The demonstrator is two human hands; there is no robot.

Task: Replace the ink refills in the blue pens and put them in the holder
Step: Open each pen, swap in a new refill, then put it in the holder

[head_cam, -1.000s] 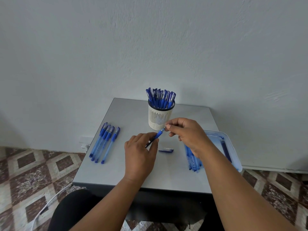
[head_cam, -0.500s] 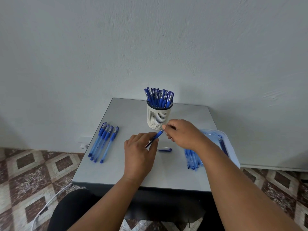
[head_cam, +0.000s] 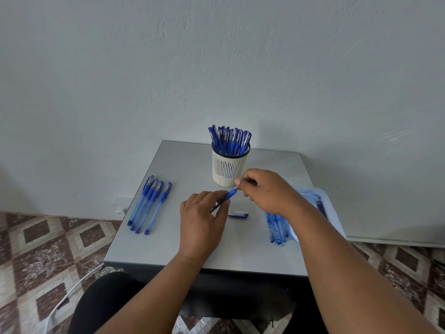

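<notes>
Our left hand point(head_cam: 201, 220) grips the blue pen point(head_cam: 228, 195) low. Its long side points up and right, where our right hand point(head_cam: 265, 189) pinches its tip.

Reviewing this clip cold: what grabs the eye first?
The two hands at the table's middle: the left hand holds a blue pen while the right hand pinches its tip. Behind them stands a white slotted holder packed with blue pens. A row of capped pens lies at the table's left.
</notes>
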